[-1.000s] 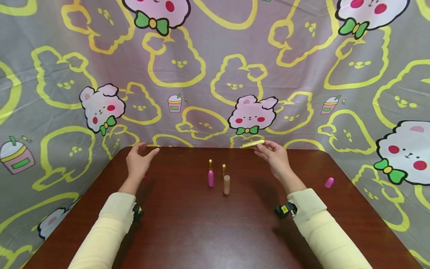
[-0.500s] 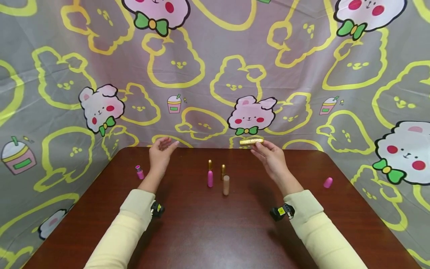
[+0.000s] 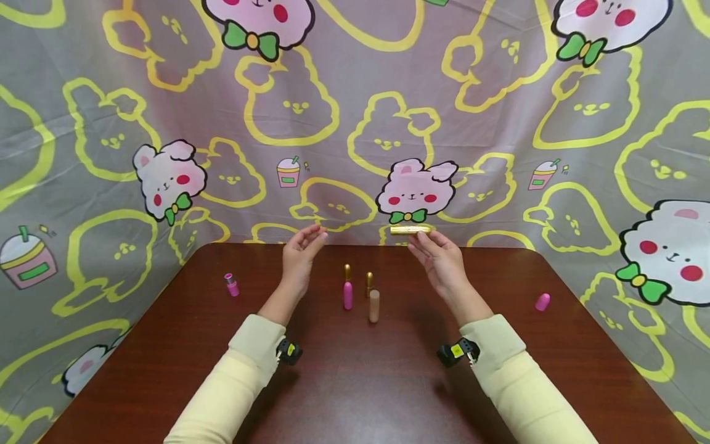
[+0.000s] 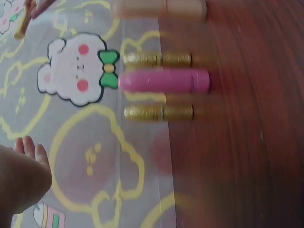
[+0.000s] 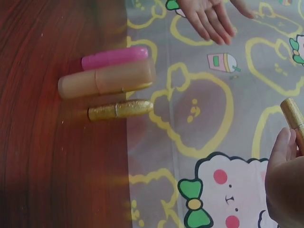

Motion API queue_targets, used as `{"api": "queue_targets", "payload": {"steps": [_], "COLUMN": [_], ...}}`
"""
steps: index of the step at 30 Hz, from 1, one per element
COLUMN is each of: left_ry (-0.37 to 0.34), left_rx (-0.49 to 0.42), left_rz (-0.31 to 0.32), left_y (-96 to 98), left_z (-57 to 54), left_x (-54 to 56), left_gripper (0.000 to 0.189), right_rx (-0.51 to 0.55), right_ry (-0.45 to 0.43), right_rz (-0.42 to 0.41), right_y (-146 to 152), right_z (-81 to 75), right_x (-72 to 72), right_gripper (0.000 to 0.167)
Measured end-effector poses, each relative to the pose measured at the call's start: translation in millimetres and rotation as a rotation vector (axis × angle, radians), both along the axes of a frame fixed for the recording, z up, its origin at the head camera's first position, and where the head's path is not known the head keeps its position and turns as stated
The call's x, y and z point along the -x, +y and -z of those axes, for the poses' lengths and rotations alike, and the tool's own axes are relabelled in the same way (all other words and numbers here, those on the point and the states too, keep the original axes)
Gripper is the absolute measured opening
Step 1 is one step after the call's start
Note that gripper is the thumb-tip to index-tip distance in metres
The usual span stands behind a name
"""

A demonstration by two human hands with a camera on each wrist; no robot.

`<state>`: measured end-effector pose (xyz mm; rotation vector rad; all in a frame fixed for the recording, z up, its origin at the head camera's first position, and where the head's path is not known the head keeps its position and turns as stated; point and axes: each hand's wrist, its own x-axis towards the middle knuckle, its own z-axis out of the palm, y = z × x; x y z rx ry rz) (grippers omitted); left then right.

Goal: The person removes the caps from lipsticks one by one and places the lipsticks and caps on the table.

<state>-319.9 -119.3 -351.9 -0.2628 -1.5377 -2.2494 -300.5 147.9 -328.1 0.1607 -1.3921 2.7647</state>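
Note:
Raised over the far side of the table, my right hand [image 3: 442, 259] pinches a gold lipstick tube [image 3: 407, 230] between thumb and fingers. The tube lies level, its free end pointing left. My left hand [image 3: 299, 259] is in the air to the left, fingers relaxed and holding nothing, apart from that tube. Between and below the hands stand a pink lipstick tube [image 3: 347, 296], a beige tube [image 3: 374, 307] and two more gold lipstick tubes [image 4: 159, 112], all upright. The right wrist view shows the left hand's palm and spread fingers [image 5: 216, 21].
An uncapped pink lipstick [image 3: 232, 285] stands on the left of the brown table [image 3: 355, 382]. Its likely match, a pink cap [image 3: 543, 301], is at the far right. Behind the table hangs a grey cartoon-print cloth [image 3: 333, 142].
My left hand has moved right, towards the middle, uncovering the uncapped pink lipstick. The right hand has shifted slightly left, and its gold lipstick tube has turned from slanted to level.

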Motion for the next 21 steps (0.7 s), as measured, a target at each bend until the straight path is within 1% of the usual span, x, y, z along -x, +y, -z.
{"api": "queue_targets", "payload": {"steps": [2,7,8,10,12,15,17,21], "left_ry": [0.016,0.054,0.06,0.067,0.069,0.06,0.054,0.037], "left_rx": [-0.037,-0.193,-0.218,-0.249,-0.264,-0.282,-0.291,-0.3], "left_rz": [0.058,0.229,0.258,0.304,0.341,0.373,0.383,0.395], "left_y": [8.7,27.4,30.7,37.4,43.9,53.4,59.2,69.0], "left_z": [-1.0,-2.9,-3.0,-2.9,-2.7,-2.6,-2.4,-1.6], "left_x": [-2.5,-6.4,-6.9,-7.9,-8.9,-10.4,-10.8,-10.7], "left_gripper": [0.027,0.02,0.019,0.019,0.018,0.019,0.019,0.019], "right_rx": [0.019,0.042,0.039,0.038,0.033,0.037,0.039,0.052], "right_ry": [-0.001,-0.015,-0.017,-0.02,-0.021,-0.018,-0.01,0.021], "right_rz": [-0.002,0.001,0.005,0.007,0.008,0.011,0.011,0.001], "right_y": [-2,-7,-8,-11,-13,-17,-18,-22], "right_z": [-1.2,-3.8,-4.2,-4.7,-5.2,-5.5,-5.7,-6.0], "right_x": [-0.6,-2.2,-2.5,-3.0,-3.6,-4.5,-5.3,-6.4], "right_gripper": [0.009,0.019,0.02,0.015,0.009,0.004,0.004,0.01]}}
